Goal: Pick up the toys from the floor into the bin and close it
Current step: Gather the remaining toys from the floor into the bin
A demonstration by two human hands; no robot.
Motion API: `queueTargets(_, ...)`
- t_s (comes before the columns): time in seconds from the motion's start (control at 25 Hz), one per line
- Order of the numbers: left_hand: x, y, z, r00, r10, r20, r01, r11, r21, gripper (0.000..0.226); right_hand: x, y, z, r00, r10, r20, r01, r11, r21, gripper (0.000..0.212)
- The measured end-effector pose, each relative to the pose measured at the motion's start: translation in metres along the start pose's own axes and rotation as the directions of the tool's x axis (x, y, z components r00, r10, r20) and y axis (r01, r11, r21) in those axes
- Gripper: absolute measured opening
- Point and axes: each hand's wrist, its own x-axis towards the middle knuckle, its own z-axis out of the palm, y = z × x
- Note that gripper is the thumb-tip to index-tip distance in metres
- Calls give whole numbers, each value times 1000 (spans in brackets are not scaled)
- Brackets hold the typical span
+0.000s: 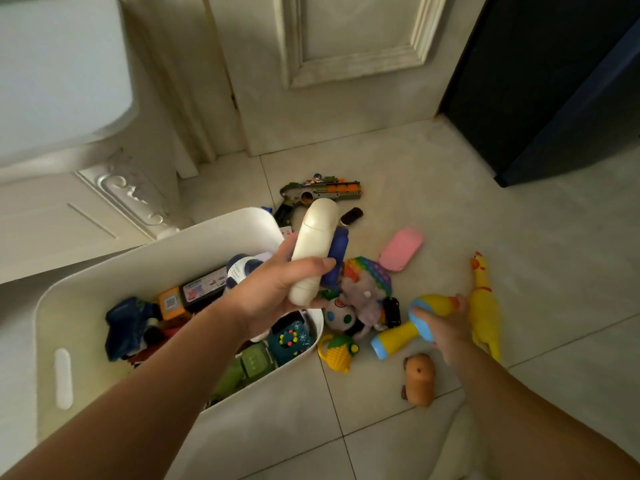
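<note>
Our left hand (pixel 277 289) grips a cream capsule (pixel 313 251) above the bin (pixel 138 268). Our right hand (pixel 446 327) clasps the yellow-blue toy (pixel 412 323) on the floor (pixel 450 209).

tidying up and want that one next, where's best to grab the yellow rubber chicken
Probably the slim neck of the rubber chicken, pinched from above across its width: it lies flat and lengthways on the floor, head away, with its right side free.

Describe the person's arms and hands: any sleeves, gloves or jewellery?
The left arm and right arm are bare to the picture's edge: no sleeves, watch or bracelet. The left hand and right hand wear no gloves or rings.
</note>
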Motion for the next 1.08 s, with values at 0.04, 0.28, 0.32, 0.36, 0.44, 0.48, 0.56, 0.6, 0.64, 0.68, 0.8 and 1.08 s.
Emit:
queueTargets(0.04, -5, -1, -7, 1000, -1, -31, 1, 1000, -8, 69, -6, -7, -2, 1000, -30, -9, 30, 999, 10, 106)
queueTargets(0.28, -42, 0, -46, 991, 40, -129, -52, 994, -93, 73, -67, -110, -24, 900, -435, -23, 431, 884, 183, 91)
queueTargets(0.32, -50, 2, -53, 987, 54, -149, -71, 991, -110, 73, -83, -130, -26, 873, -487, -8, 475, 849, 233, 92)
queueTargets(0.36, -57, 5, -60, 983, 71, -166, -95, 986, -137, 75, -101, -149, -26, 850, -526, 9, 502, 816, 288, 94)
queueTargets(0.44, -75, 11, -78, 970, 120, -213, -159, 971, -179, 79, -140, -182, -15, 797, -601, 66, 533, 749, 393, 95)
queueTargets(0.48, -84, 13, -87, 960, 139, -242, -186, 965, -186, 79, -158, -195, -3, 765, -635, 105, 543, 724, 425, 94)
queueTargets(0.56, -103, 13, -105, 938, 161, -306, -222, 959, -178, 77, -194, -204, 29, 701, -684, 199, 569, 706, 422, 89)
queueTargets(0.6, -113, 12, -115, 924, 167, -343, -233, 959, -160, 76, -211, -200, 50, 672, -696, 254, 586, 709, 394, 89)
queueTargets(0.64, -122, 11, -123, 912, 172, -372, -238, 961, -139, 75, -226, -192, 71, 643, -698, 316, 603, 715, 353, 91)
queueTargets(0.68, -130, 9, -130, 902, 175, -395, -241, 963, -124, 74, -238, -181, 92, 618, -688, 381, 621, 724, 299, 94)
queueTargets(0.8, -149, 2, -150, 877, 180, -446, -246, 965, -94, 69, -264, -146, 152, 587, -585, 560, 665, 743, 80, 97)
queueTargets(1.08, -160, -17, -190, 814, 129, -567, -118, 991, 56, 82, -269, -136, 210, 504, -512, 696, 787, 604, -126, 100)
